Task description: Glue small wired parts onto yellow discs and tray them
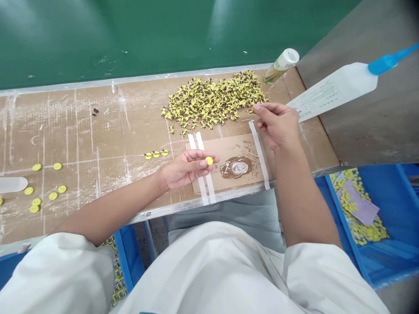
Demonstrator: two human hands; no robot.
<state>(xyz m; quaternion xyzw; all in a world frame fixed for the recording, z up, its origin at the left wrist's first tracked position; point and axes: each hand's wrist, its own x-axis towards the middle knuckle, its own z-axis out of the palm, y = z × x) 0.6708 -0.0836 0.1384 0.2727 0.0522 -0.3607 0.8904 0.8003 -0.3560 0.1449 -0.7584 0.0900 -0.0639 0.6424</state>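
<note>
Between the thumb and fingers of my left hand [188,168] is a small round yellow disc [209,160], held over the left side of a taped cardboard piece [225,148]. My right hand [278,122] is at the right end of a heap of small yellow-and-black figures [212,102]. Its thumb and index finger pinch together at a small yellow-and-black figure [251,110]. On the cardboard, a wet, glossy brown patch surrounds a whitish oval blob [240,168]. Left of my left hand, three yellow discs with dark bits on them [156,154] lie in a row.
Several plain yellow discs [53,196] lie on the left of the table near a white strip [13,185]. A toothpick container [281,65] and a white bottle with a blue nozzle [340,89] stand right. Below is a blue bin [393,222] holding yellow discs.
</note>
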